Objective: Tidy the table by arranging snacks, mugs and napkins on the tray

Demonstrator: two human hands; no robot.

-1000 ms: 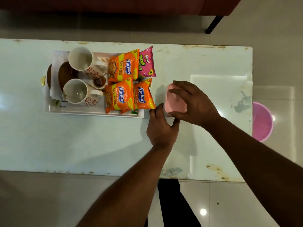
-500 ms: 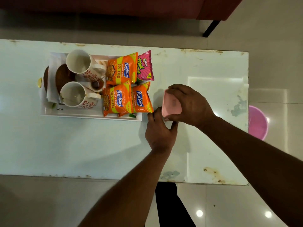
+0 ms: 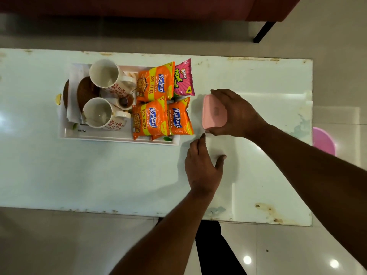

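1. From my end, the right hand (image 3: pixel 236 114) is wrapped round the smooth, rounded pink box (image 3: pixel 214 113), just off the tray (image 3: pixel 119 139)'s right edge.
2. Left hand (image 3: pixel 202 165) is loose, holding nothing, over the glossy white table (image 3: pixel 79 175).

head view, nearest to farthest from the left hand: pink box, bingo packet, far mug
1. pink box, just beyond the left hand, gripped by the right hand
2. pink Bingo packet, at the tray's far right corner
3. far mug, further left on the tray
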